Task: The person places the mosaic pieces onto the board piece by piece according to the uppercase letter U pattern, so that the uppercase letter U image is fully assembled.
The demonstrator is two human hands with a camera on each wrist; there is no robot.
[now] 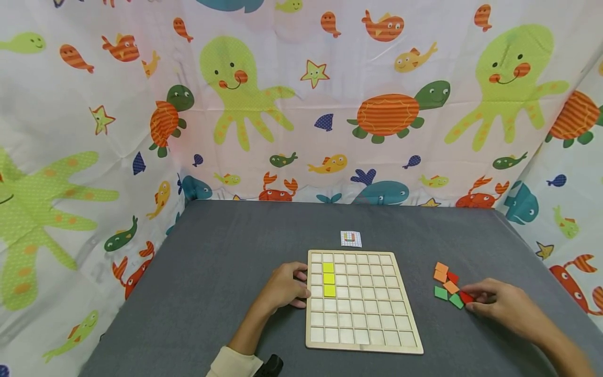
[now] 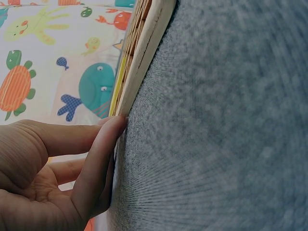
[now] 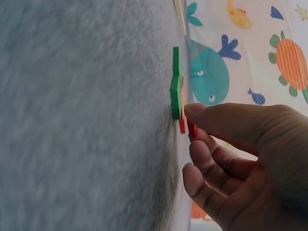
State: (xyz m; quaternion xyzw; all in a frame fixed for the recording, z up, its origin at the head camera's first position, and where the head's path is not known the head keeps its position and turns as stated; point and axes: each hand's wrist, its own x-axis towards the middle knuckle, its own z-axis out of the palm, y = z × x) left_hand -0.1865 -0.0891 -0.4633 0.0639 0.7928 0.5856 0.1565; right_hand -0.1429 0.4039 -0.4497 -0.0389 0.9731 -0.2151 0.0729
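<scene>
In the head view a wooden grid board (image 1: 360,349) lies on the grey cloth, three yellow tiles (image 1: 328,279) in a vertical line in its second column from the left. My left hand (image 1: 285,287) rests beside the board, fingertips touching its left edge; the left wrist view shows the thumb right at the wooden rim (image 2: 144,62). Off to the right, my right hand (image 1: 506,303) pinches a red tile (image 3: 192,129) between thumb and fingers, close over a small pile. That pile has orange tiles (image 1: 440,275), green tiles (image 1: 440,293) and another red tile (image 1: 453,277).
Just beyond the board's far edge lies a small white card (image 1: 350,239) printed with a grid and a coloured figure. A white curtain (image 1: 301,173) with sea animals hangs around the back and sides of the grey table (image 1: 226,235).
</scene>
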